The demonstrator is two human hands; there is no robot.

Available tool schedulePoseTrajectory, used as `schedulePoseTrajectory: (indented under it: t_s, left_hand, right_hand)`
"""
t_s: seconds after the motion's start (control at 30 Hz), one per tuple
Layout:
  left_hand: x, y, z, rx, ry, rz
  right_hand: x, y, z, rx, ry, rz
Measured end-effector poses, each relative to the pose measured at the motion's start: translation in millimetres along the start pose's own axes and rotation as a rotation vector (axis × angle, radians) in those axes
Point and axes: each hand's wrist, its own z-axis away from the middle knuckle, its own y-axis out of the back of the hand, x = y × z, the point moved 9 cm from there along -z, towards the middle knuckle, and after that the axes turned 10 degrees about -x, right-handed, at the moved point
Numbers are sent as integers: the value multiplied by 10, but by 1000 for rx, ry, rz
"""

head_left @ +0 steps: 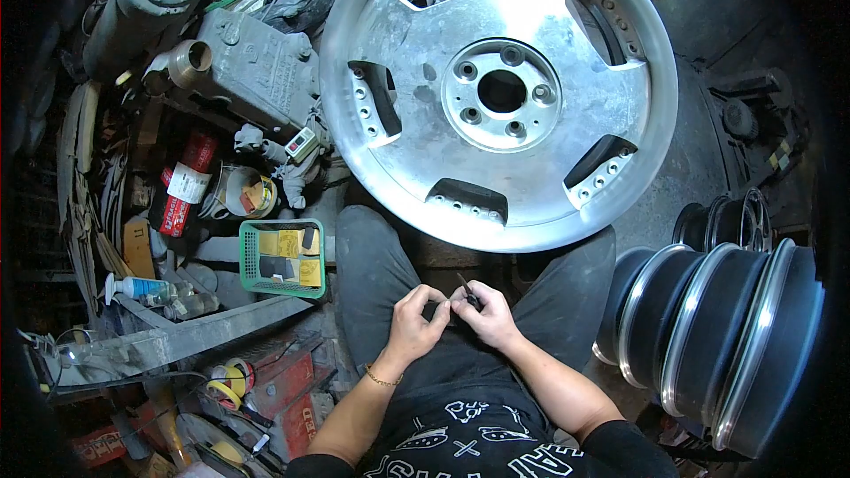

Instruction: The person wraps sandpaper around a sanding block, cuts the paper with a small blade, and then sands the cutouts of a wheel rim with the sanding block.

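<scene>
1. Silver wheel (416,146) sits just past my lap (376,274); a slipped tool could scratch its face.
2. R grip (485,317) clenches slim dark tool (466,287), tip exposed: might nick L grip (416,320).
3. L fingers bunched close; can't tell if they hold anything.

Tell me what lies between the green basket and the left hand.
The left trouser leg lies between the green basket and the left hand, as the head view shows.

"FRAGILE" there on the red cylinder (188,179), left of the green basket (322,252), and partial lettering, "EA", across the black shirt (460,429), below-right
</scene>
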Motion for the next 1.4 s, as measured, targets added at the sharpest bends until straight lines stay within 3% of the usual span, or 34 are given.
schedulePoseTrajectory:
  t_s: [0.43,0.6,0.7,1.2,1.4]
  left_hand:
    - [0,52,-5,55,-13,20]
    - [-292,37,54,17,172,224]
    - [-229,72,53,19,184,281]
    - [-309,48,66,31,182,539]
    - [-340,34,66,10,139,467]
  right_hand:
    - [42,45,20,44,23,-18]
    - [29,49,23,42,-5,-49]
    - [26,33,19,38,-10,-78]
    - [10,48,20,38,-12,-62]
    - [-14,66,23,53,15,-24]
